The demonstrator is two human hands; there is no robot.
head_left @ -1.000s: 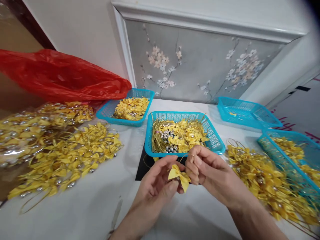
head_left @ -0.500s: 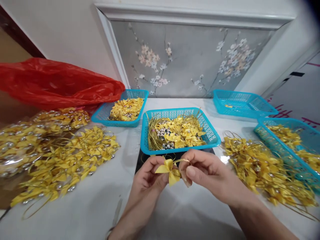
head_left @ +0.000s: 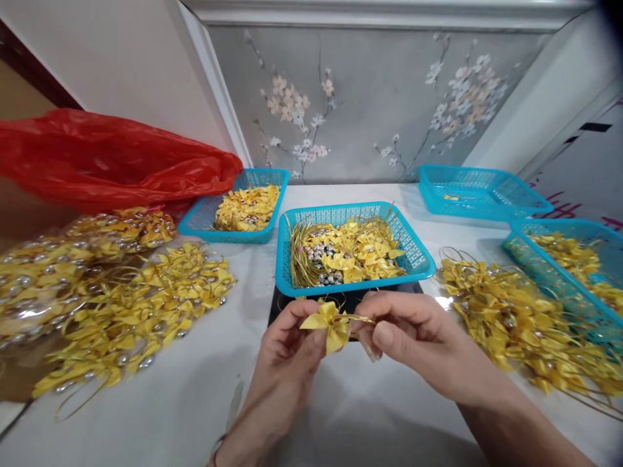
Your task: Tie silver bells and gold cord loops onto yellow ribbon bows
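A yellow ribbon bow (head_left: 329, 324) is pinched between the thumb and fingers of my left hand (head_left: 294, 353). From the bow a thin gold cord (head_left: 359, 318) runs to the right, and my right hand (head_left: 406, 340) grips it between thumb and forefinger. Just beyond both hands stands a blue plastic basket (head_left: 428, 267), holding yellow bows, silver beads and bundled gold cords. It rests partly on a black flat object (head_left: 413, 287), largely hidden by the basket and my hands.
Bows with silver beads lie in a pile (head_left: 160, 305) on the left, before a red plastic bag (head_left: 121, 155). Another pile (head_left: 511, 318) lies on the right. More blue baskets stand at back left (head_left: 228, 239), back right (head_left: 487, 211) and far right (head_left: 549, 272).
My right hand has moved slightly right, away from the bow, and the cord now lies straighter. The bow stays in my left hand. The view has shifted a little.
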